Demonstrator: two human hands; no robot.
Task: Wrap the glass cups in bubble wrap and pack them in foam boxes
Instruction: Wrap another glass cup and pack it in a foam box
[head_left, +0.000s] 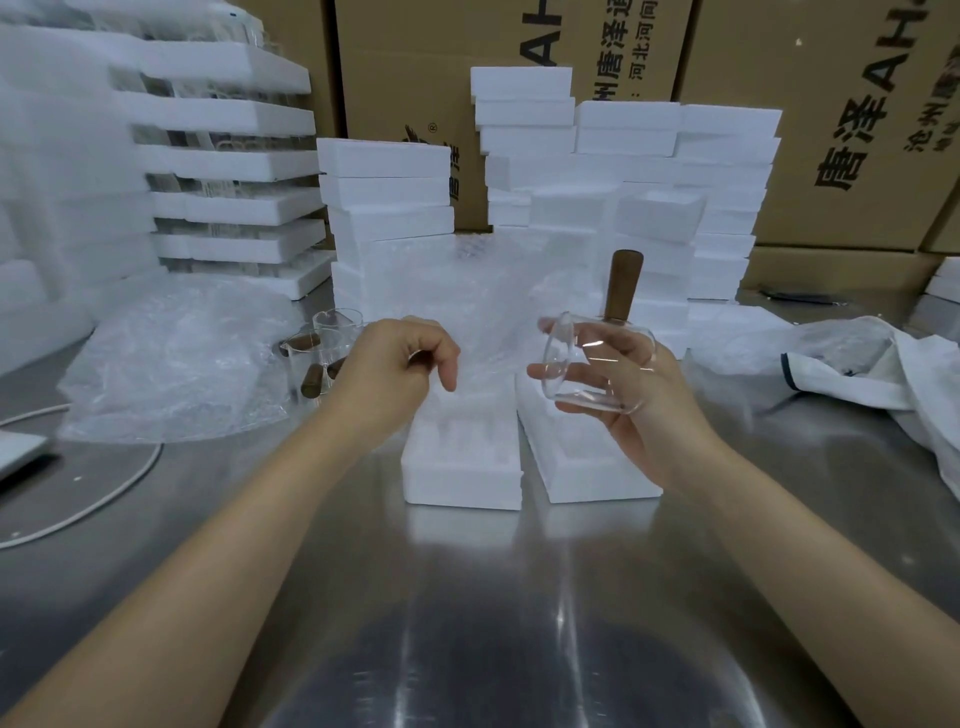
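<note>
My right hand (641, 395) holds a clear glass cup (587, 364) on its side, its brown wooden handle (623, 283) pointing up. My left hand (400, 369) pinches the near edge of a bubble wrap sheet (483, 306) that stands up between the two hands. Below them lie two open foam box halves: one to the left (462, 483) and one to the right (587, 483), both with moulded hollows. Several more glass cups with wooden handles (322, 353) stand to the left of my left hand.
A pile of bubble wrap (171, 364) lies at the left on the steel table (467, 623). Stacks of foam boxes (623, 171) stand behind, with cardboard cartons (831, 130) beyond. A white bag (883, 369) lies at the right; a white cable (104, 499) curls at the left.
</note>
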